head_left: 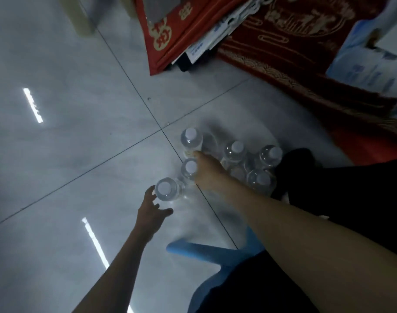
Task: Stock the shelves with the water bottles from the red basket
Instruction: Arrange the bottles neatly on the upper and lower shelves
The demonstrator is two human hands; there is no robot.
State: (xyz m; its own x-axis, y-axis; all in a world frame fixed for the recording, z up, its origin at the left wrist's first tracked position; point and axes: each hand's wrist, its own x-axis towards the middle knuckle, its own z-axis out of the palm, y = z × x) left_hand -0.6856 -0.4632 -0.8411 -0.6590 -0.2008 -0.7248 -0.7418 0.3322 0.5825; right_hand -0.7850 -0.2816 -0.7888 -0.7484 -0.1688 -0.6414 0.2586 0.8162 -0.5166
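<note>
Several clear water bottles with white caps stand on the grey tiled floor. My left hand (151, 211) reaches toward the nearest bottle (166, 189) with its fingers spread, its fingertips at the bottle's side and nothing in its grasp. My right hand (206, 171) is down among the bottles and curls around the right side of the middle bottle (189, 168). One fingertip touches the label of the far bottle (191, 138). Three more bottles (236, 151) stand in a cluster to the right of that hand. No red basket or shelf shows clearly.
A blue plastic stool (215, 251) is just under my arms. Red boxes with gold print (168, 35) and a red patterned cloth (294, 53) crowd the upper right. Dark clothing (351, 199) covers the right edge. Bare floor tiles (68, 132) lie to the left.
</note>
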